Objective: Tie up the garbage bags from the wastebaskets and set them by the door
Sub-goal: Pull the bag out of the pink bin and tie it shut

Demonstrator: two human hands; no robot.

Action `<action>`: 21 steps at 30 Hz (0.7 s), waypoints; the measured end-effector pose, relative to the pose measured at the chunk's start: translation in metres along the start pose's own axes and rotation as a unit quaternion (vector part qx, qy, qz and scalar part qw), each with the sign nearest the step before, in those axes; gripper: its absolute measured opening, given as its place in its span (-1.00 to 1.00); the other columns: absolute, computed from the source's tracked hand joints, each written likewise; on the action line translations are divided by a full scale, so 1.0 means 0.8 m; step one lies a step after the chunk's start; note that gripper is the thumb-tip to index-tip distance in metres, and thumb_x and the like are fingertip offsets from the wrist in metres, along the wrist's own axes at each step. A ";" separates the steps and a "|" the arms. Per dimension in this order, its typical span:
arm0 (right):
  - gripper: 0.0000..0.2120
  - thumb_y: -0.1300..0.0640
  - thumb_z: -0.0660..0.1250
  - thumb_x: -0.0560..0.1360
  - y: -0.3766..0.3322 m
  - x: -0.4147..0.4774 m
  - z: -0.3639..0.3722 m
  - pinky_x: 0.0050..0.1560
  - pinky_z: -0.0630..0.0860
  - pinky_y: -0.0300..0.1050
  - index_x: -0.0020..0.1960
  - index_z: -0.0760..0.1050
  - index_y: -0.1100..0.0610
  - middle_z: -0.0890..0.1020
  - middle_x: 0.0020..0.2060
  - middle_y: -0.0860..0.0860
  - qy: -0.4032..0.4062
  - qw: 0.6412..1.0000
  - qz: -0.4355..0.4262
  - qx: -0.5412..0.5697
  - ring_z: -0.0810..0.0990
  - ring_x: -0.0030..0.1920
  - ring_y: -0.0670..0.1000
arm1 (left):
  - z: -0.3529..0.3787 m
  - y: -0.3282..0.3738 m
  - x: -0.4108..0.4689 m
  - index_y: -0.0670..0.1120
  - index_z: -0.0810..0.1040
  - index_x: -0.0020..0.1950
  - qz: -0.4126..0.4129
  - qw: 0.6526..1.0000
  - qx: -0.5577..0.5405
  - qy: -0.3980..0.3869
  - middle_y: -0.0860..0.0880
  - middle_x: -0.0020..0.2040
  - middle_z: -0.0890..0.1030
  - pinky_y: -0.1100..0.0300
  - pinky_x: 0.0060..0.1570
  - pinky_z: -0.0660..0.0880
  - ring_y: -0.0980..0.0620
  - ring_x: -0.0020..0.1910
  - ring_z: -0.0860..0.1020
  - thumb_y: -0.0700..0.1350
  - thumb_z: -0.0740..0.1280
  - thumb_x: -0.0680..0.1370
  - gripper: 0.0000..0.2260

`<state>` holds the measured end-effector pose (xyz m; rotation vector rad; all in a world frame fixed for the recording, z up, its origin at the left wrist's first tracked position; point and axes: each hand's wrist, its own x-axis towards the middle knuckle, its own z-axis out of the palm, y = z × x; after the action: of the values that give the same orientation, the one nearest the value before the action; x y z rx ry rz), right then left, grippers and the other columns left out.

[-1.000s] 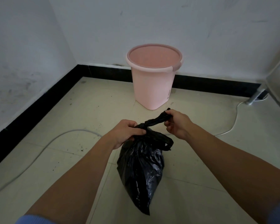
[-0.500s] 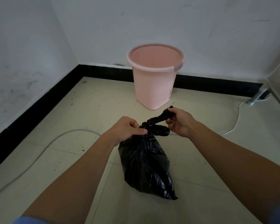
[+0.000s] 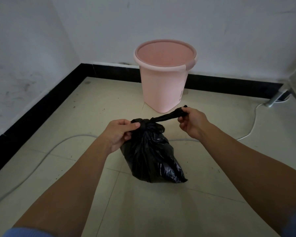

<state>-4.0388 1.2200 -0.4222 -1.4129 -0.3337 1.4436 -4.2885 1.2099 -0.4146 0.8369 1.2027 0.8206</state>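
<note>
A small black garbage bag (image 3: 150, 156) hangs between my hands above the tiled floor, its neck gathered into a knot. My left hand (image 3: 120, 134) pinches the bag at the knot. My right hand (image 3: 191, 122) grips the twisted tail of the bag and holds it out to the right, taut. Behind the bag stands a pink wastebasket (image 3: 164, 76) against the far wall, with no liner visible in it.
White walls with a black baseboard (image 3: 41, 108) meet in a corner at the left. A pale cable (image 3: 41, 159) curves across the floor on the left, and another cable (image 3: 253, 120) runs on the right to a metal furniture leg (image 3: 277, 98).
My hands have moved apart and the right hand has drawn the bag's tail out to the right, so the loose loop has closed into a tight knot. The bag swung right.
</note>
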 end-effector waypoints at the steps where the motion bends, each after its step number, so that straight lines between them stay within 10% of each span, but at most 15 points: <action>1: -0.90 0.20 0.27 0.57 0.002 0.001 0.001 -0.56 0.36 -0.27 -0.07 0.52 0.21 0.57 -0.31 0.06 0.014 1.000 -0.001 -0.002 0.48 -0.45 -0.06 | -0.008 -0.005 0.003 -0.10 0.38 -0.40 -0.007 1.000 -0.007 0.019 -0.06 -0.40 0.45 0.33 -0.59 0.27 0.08 -0.48 0.30 -0.31 0.46 0.40 -0.69; 21: -0.92 0.27 0.43 0.48 0.030 -0.154 0.042 -0.40 0.46 -0.37 -0.03 0.62 0.16 0.66 -0.22 0.00 -0.049 0.937 0.084 -0.336 0.61 -0.30 -0.14 | -0.077 -0.050 -0.130 -0.21 0.52 -0.11 -0.257 0.923 0.146 0.245 -0.13 -0.35 0.55 0.22 -0.39 0.39 -0.03 -0.43 0.47 -0.18 0.40 0.49 -0.89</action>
<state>-4.1078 1.1278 -0.3627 -1.9493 -0.8467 1.6212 -4.3631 1.1063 -0.4135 0.5111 1.9231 0.4240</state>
